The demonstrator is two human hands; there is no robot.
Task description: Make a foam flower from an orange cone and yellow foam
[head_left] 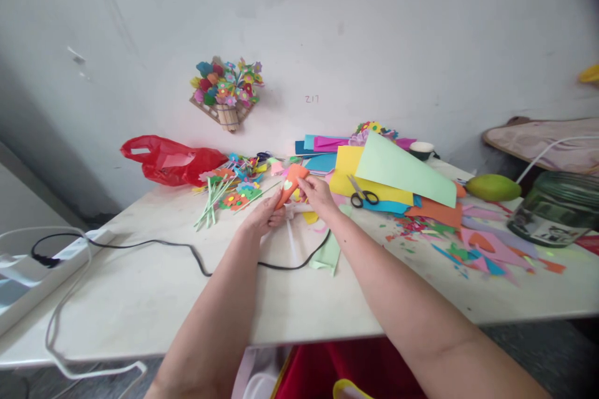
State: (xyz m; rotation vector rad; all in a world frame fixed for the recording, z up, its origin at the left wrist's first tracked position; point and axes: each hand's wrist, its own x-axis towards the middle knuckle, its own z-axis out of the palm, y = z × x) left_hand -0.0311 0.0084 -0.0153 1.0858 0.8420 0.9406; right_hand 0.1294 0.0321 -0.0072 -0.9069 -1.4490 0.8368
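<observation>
Over the middle of the table, an orange craft sheet piece (296,173) with a pale heart on it is held between both hands. My left hand (267,214) has its fingers closed on the lower left end. My right hand (317,194) pinches the right edge. Just below the hands, a slim whitish thing (291,234) lies partly hidden; its kind is unclear. Left of my left hand are pale green strips (213,204) and foam flowers (235,199). Black-handled scissors (364,197) rest on a yellow sheet (344,165) to the right.
A black cable (161,241) crosses the table from the power strip (77,248). A red plastic bag (171,161) lies at the back left. To the right are a light green sheet (402,168), coloured scraps (486,249), a green-yellow fruit (493,187) and a glass jar (555,209).
</observation>
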